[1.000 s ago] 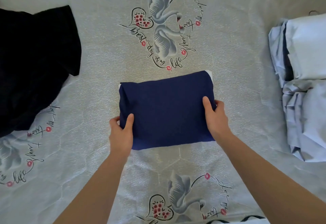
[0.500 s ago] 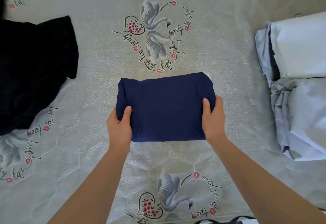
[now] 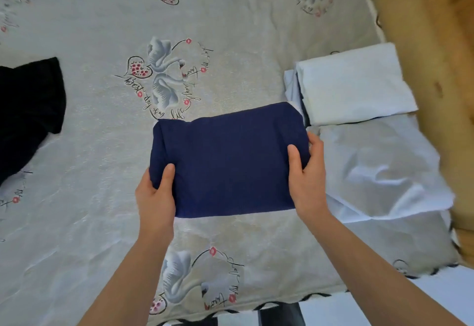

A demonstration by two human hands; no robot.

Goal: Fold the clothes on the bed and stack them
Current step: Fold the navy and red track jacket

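Note:
A folded navy blue garment (image 3: pixel 228 161) is held in the middle of the view, just above the bed. My left hand (image 3: pixel 156 197) grips its near left corner, thumb on top. My right hand (image 3: pixel 306 182) grips its right edge, thumb on top, fingers underneath. Its right end reaches the edge of the pale blue folded clothes: a neat white-blue folded piece (image 3: pixel 354 84) at the far right and a looser pale blue piece (image 3: pixel 379 166) nearer me.
The bed wears a grey cover (image 3: pixel 89 133) printed with swans and hearts. A black garment (image 3: pixel 25 113) lies unfolded at the left edge. A wooden bed frame (image 3: pixel 431 43) runs along the right. The cover's scalloped front edge (image 3: pixel 282 302) is near me.
Both hands have carried the navy garment to the right, toward the pale blue clothes. The view has swung right, so the black garment sits further left and the wooden frame appears.

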